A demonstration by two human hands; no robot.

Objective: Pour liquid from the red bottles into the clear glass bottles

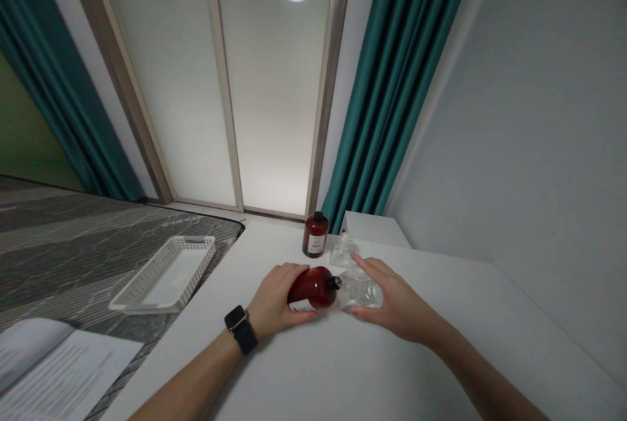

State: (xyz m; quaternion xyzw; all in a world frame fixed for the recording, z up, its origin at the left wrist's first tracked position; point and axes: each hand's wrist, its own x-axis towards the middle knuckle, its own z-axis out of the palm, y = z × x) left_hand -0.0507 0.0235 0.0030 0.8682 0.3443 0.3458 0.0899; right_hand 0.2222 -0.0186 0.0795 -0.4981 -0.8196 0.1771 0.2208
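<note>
Head: toward the far edge of the surface (337, 369), my left hand (278, 300) wraps the amber bottle (313, 287) below its neck, my right hand (399, 303) a clear container (360, 287).

One view is taken from the head, facing forward and down; the counter (333, 375) is shown close, the doors (274, 114) farther off, the edges perhaps stretched.

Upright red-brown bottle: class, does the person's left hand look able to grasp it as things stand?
Probably not: the left hand is wrapped around the tilted red-brown bottle. If freed, it could likely reach the upright bottle from the open left.
</note>
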